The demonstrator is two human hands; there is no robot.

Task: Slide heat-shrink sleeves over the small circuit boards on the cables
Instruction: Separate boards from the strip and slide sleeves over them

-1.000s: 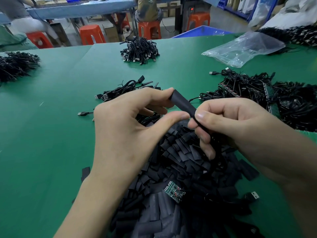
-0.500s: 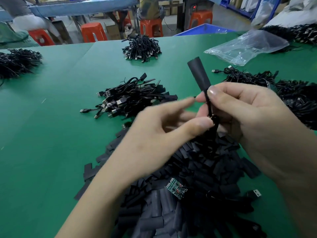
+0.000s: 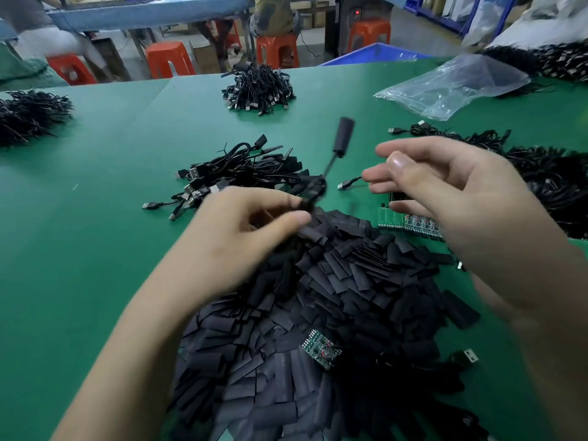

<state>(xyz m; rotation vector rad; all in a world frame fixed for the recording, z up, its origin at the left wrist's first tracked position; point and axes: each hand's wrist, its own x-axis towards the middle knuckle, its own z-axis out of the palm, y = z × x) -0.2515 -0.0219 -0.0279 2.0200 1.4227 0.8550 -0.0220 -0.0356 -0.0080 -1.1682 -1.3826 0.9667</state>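
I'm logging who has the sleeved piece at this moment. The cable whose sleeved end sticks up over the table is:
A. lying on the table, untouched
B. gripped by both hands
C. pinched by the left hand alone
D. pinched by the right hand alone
C: the left hand pinches the sleeved cable low on its wire, while the right hand is apart from it, fingers relaxed and holding nothing.

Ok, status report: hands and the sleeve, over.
Left hand pinches the cable, sleeve on its raised end. Right hand open, holding nothing. Nothing blocking.
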